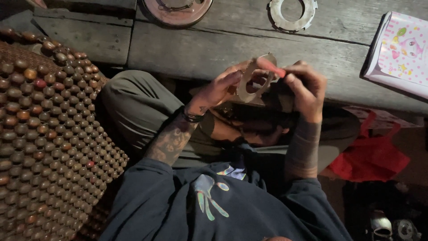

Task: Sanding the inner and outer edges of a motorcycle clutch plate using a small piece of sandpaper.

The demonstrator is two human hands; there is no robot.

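Left hand point(218, 89): its fingers are curled around the near edge of a flat, pale grey metal ring plate with a large centre hole point(255, 80), holding it tilted up on edge above the lap.
Right hand point(305, 87): fingers pinched narrow around a slim red-tipped tool point(273, 68), whose tip lies against the upper rim of the ring plate.
Ring plate: between the two hands, gripped by the left fingers and touched by the tool from the right side; its far rim stands just in front of the worktop edge.
Worktop: rough grey wooden planks point(214, 44) run beyond the fingers.
Beyond the fingers, further back: a second toothed grey metal ring point(307, 15) lies flat on the planks, and a rusty reddish round metal disc point(176, 11) sits off to the left of it.
Right of the right hand, well apart: a pink and white booklet with a cartoon cover point(401, 51) rests on the planks.
Below the right hand: a red plastic bag point(370, 156) lies beside the leg.
Left of the left hand: a brown wooden beaded seat mat point(40, 134).
Wrist: a dark band point(192, 117) circles the left wrist.
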